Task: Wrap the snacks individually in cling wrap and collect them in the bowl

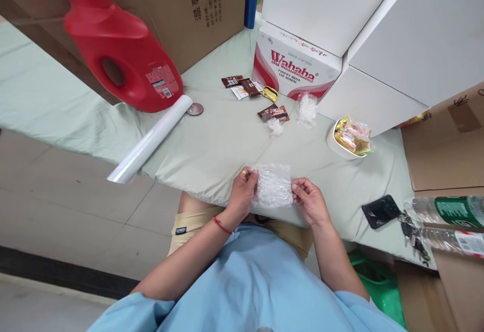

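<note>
Between my two hands, near the table's front edge, a wrinkled sheet of clear plastic wrap (273,185) is stretched flat. My left hand (244,190) pinches its left side; a ring and a red bracelet are on that arm. At the right edge, my right hand (309,200) grips the sheet between thumb and fingers. Beyond the sheet lie a small crumpled ball of plastic (275,127) and a larger crumpled clear plastic wad (307,110). Brown snack packets (273,113) sit beside the small ball.
A roll of plastic wrap (151,140) juts over the table's left edge beside a red detergent bottle (124,54). Behind stands a Wahaha carton (295,64). On the right are a white bowl of wrapped snacks (340,145), a black phone (380,211), keys (412,233) and plastic bottles (446,210).
</note>
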Demonstrator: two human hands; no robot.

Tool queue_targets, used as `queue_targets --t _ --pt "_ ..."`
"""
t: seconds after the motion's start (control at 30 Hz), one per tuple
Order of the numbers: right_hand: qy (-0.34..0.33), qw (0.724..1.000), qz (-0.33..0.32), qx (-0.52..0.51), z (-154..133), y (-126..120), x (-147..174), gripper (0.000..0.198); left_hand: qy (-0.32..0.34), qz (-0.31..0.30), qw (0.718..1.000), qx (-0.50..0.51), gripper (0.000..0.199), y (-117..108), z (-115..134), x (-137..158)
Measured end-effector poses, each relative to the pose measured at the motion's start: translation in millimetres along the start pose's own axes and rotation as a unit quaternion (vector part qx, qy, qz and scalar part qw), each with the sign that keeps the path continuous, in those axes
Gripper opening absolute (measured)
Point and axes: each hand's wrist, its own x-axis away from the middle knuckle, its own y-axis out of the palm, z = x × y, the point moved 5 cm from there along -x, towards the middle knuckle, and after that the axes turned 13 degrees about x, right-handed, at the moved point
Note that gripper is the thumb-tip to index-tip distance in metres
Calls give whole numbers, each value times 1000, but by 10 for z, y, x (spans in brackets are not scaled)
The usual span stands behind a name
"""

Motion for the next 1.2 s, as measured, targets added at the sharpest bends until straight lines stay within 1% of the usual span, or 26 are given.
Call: queue_targets --t 0.07,0.1,0.17,0.23,0.3,0.37,0.47,0.53,0.6,0.63,0.7,0.77,0.9,0.97,1.07,1.13,1.2 --pt "18 1000 6 -10 49 -44 -1 41 12 9 1000 -5 46 -18 44 -11" --pt "9 1000 27 2 56 -77 7 40 18 9 1000 -6 46 -20 62 -10" --pt "-27 995 89 39 29 -144 56 37 29 3 1000 -6 46 -10 86 3" --pt "-69 985 145 70 -42 -170 143 33 38 -6 999 -14 44 6 94 30" --pt "-96 978 165 88 -135 -122 232 31 51 -24 997 -50 40 32 97 69" --pt "-105 980 137 101 -221 8 278 31 71 -47 991 -101 35 67 107 122" --pt "-108 986 60 110 -299 263 249 34 108 -89 977 -158 26 131 148 217" --pt "-123 985 31 117 -326 390 196 33 113 -127 972 -161 25 174 177 272" --pt "-142 981 24 128 -338 455 146 28 92 -152 975 -132 27 187 191 301" --pt "-148 980 22 132 -339 470 128 27 78 -154 978 -113 29 179 191 304" --pt "-148 980 15 129 -330 478 106 28 56 -140 985 -87 32 144 179 290" --pt "-134 985 4 110 -308 472 101 29 51 -130 987 -86 32 120 153 270" --pt "-88 994 -14 55 -231 446 96 32 50 -163 981 -90 34 163 80 253" --pt "-69 997 -22 27 -193 424 84 32 48 -165 981 -87 36 175 63 240" --pt "-38 999 -21 -33 -157 343 56 29 28 -128 989 -73 39 140 53 193" --pt "-18 996 -13 -87 -149 252 36 28 15 -105 993 -52 40 111 51 151" --pt "3 991 -6 -132 -141 140 18 27 16 -76 996 -32 40 77 61 107"
